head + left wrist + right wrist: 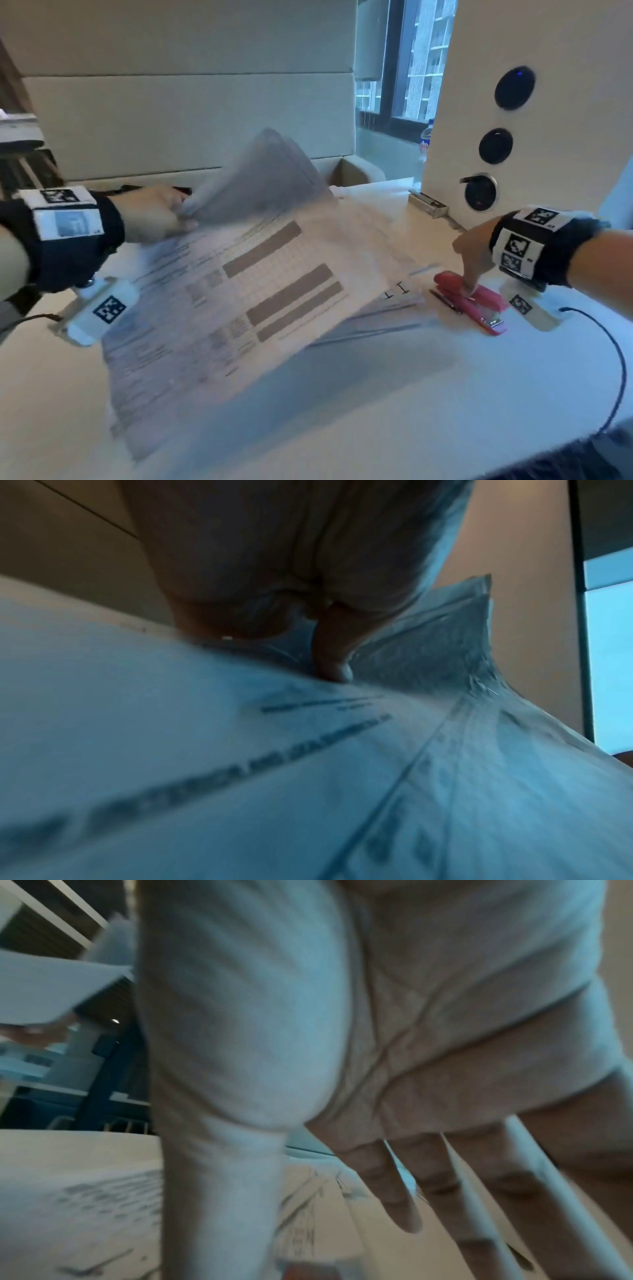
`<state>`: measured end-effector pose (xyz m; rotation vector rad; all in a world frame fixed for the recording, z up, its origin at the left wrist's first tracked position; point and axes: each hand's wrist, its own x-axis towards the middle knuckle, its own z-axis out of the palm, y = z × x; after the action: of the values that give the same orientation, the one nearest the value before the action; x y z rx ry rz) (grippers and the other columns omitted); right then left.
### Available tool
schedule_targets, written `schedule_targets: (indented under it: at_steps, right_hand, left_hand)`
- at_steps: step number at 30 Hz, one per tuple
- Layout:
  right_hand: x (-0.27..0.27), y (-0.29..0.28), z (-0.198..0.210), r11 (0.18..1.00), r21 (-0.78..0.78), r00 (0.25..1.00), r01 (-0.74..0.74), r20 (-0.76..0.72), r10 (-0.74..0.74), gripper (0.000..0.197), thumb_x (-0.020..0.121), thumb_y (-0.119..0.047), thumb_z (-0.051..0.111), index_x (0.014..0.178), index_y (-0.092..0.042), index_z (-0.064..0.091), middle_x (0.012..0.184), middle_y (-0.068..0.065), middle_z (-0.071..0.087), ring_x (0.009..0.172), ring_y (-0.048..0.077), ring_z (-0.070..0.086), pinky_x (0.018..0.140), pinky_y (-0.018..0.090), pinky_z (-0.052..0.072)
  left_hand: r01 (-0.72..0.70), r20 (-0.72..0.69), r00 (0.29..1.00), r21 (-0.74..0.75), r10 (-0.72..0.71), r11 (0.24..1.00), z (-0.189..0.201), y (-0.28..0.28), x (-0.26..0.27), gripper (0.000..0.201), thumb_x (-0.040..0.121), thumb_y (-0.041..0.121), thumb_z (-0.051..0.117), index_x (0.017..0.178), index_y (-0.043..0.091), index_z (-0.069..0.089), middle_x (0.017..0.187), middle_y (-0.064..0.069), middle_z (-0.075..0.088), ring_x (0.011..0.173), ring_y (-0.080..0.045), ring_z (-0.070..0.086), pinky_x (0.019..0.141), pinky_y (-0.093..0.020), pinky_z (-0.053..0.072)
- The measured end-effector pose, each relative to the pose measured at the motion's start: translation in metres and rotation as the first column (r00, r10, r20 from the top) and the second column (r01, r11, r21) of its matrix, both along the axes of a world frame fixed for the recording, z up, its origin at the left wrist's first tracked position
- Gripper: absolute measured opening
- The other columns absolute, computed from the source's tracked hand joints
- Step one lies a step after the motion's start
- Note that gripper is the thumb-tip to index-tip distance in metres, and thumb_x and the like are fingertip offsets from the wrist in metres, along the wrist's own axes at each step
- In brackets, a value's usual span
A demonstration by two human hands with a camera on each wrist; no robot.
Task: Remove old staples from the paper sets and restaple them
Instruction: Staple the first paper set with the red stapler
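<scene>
A printed paper set (219, 308) is lying tilted across the white table (394, 411), its near edge lifted and blurred. At near right, the right hand (474, 253) is reaching down with straight, spread fingers (404, 1199), one fingertip touching the red stapler (471, 301), beside more sheets (387, 315). Farther left, the left hand (154, 214) is pinching the set's far corner, its upper pages (267, 174) fanning upward. A wall panel (513, 102) is standing at far right.

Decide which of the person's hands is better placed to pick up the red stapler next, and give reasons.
Right, probably. The right hand already has a finger on the red stapler, its other fingers straight. The left hand is across the table, pinching the lifted paper set.
</scene>
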<state>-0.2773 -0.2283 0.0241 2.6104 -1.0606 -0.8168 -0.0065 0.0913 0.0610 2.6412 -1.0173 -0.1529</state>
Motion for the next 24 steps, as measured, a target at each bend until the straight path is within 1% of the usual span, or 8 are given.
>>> schedule_targets:
  at_steps: [2, 5, 8, 11, 14, 18, 21, 24]
  right_hand:
    - [-0.007, 0.004, -0.006, 0.997, 0.049, 0.998, 0.055, -0.023, -0.054, 0.069, 0.081, -0.051, 0.07, 0.126, -0.001, 0.056, 0.121, 0.007, 0.066, 0.078, 0.013, 0.063, 0.049, 0.014, 0.048]
    - [-0.011, 0.008, -0.02, 0.997, 0.068, 0.999, 0.04, -0.024, -0.039, 0.053, 0.084, -0.054, 0.065, 0.103, -0.005, 0.066, 0.087, 0.003, 0.069, 0.06, 0.01, 0.058, 0.033, 0.012, 0.039]
    - [-0.01, 0.008, -0.03, 0.999, -0.025, 0.999, -0.043, -0.017, 0.042, 0.035, 0.092, -0.044, 0.058, 0.096, -0.01, 0.058, 0.073, -0.005, 0.056, 0.057, 0.006, 0.048, 0.043, 0.015, 0.038]
    - [-0.01, 0.006, -0.023, 0.996, -0.048, 0.997, -0.073, -0.015, 0.072, 0.024, 0.094, -0.036, 0.056, 0.089, -0.012, 0.057, 0.071, -0.005, 0.055, 0.058, 0.005, 0.049, 0.056, 0.018, 0.04]
    - [-0.007, 0.013, -0.006, 0.996, 0.007, 0.981, -0.091, 0.17, 0.089, 0.025, 0.096, -0.024, 0.053, 0.098, -0.001, 0.06, 0.075, 0.005, 0.062, 0.057, 0.011, 0.052, 0.048, 0.016, 0.037]
    - [0.008, 0.054, 0.013, 0.963, -0.025, 0.858, -0.268, 0.448, 0.25, 0.017, 0.097, -0.026, 0.053, 0.095, -0.009, 0.051, 0.081, 0.009, 0.058, 0.062, 0.018, 0.054, 0.057, 0.031, 0.042]
    - [0.017, 0.105, 0.011, 0.918, 0.032, 0.816, -0.395, 0.471, 0.335, 0.017, 0.096, -0.031, 0.054, 0.088, -0.024, 0.041, 0.083, 0.0, 0.052, 0.072, 0.013, 0.049, 0.062, 0.034, 0.034]
    - [0.021, 0.149, -0.004, 0.827, 0.15, 0.786, -0.542, 0.439, 0.436, 0.016, 0.095, -0.031, 0.053, 0.089, -0.027, 0.039, 0.086, -0.004, 0.055, 0.075, 0.013, 0.051, 0.065, 0.034, 0.041]
  left_hand:
    - [0.068, -0.034, 0.997, 0.156, -0.063, 0.985, -0.024, 0.012, -0.009, 0.01, 0.087, 0.013, 0.063, 0.085, 0.017, 0.072, 0.07, 0.0, 0.069, 0.069, -0.022, 0.063, 0.067, -0.034, 0.048]
    - [0.16, -0.123, 0.984, 0.3, -0.128, 0.94, -0.061, 0.022, -0.031, 0.037, 0.086, 0.002, 0.056, 0.075, 0.033, 0.072, 0.076, 0.017, 0.072, 0.08, -0.007, 0.065, 0.08, -0.028, 0.051]
    - [0.169, -0.132, 0.983, 0.377, -0.128, 0.911, -0.088, 0.024, -0.049, 0.037, 0.087, 0.002, 0.052, 0.068, 0.03, 0.068, 0.074, 0.015, 0.071, 0.078, -0.013, 0.063, 0.074, -0.029, 0.05]
    - [0.151, -0.082, 0.988, 0.464, -0.128, 0.873, -0.093, 0.029, -0.059, 0.025, 0.091, 0.01, 0.05, 0.088, 0.026, 0.069, 0.094, 0.004, 0.071, 0.093, -0.022, 0.062, 0.084, -0.037, 0.05]
    - [0.108, 0.031, 0.987, 0.585, -0.155, 0.804, -0.087, 0.035, -0.063, 0.024, 0.095, 0.018, 0.046, 0.114, 0.025, 0.059, 0.11, 0.003, 0.065, 0.099, -0.022, 0.055, 0.097, -0.035, 0.036]
    - [0.105, 0.231, 0.93, 0.579, -0.286, 0.809, -0.087, 0.041, -0.069, 0.071, 0.091, 0.039, 0.054, 0.147, 0.02, 0.016, 0.141, -0.005, 0.041, 0.122, -0.025, 0.044, 0.102, -0.038, 0.033]
    - [0.348, 0.109, 0.893, 0.448, -0.437, 0.823, -0.089, 0.04, -0.099, 0.081, 0.088, 0.051, 0.055, 0.15, 0.023, 0.01, 0.153, 0.001, 0.024, 0.134, -0.019, 0.03, 0.109, -0.036, 0.031]
    - [0.453, -0.058, 0.876, 0.437, -0.478, 0.777, -0.097, 0.037, -0.127, 0.101, 0.076, 0.073, 0.053, 0.151, 0.022, 0.009, 0.157, 0.005, 0.014, 0.139, -0.017, 0.022, 0.112, -0.039, 0.029]
